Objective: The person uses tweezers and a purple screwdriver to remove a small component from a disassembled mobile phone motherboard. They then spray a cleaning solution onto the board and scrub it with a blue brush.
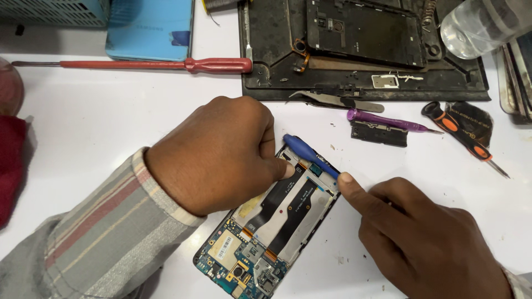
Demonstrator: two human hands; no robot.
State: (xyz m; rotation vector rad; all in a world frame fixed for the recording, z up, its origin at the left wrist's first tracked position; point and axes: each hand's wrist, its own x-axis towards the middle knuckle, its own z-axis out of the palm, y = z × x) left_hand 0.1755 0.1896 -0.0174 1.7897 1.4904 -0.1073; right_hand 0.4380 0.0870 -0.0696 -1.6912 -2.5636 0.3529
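L hand [219, 152] fisted, thumb pressing opened smartphone w/ exposed circuit board [271, 221] on white table [100, 116]. Blue plastic pry tool [310, 155] betw. hands. R hand [426, 238] pinches tool tip. Phone prob. fragile, thin; hold by frame edges.

**Bench Surroundings: Items Lying Apart From the Grip**

A long red-handled screwdriver [166, 65] lies flat, well above and left of the grip. Beyond it rests a light-blue phone [149, 27], face down. Directly above the grip sits a black work mat [266, 50] carrying a stripped dark phone frame [363, 30]; metal tweezers [335, 99] lie along its near edge. Right of the grip lie a purple pry tool [385, 120], a small black cover piece [378, 134] just beside it, and an orange-and-black screwdriver [463, 137] farther out. A clear plastic bottle [482, 25] rests at far upper right. Red cloth [11, 166] sits at far left.
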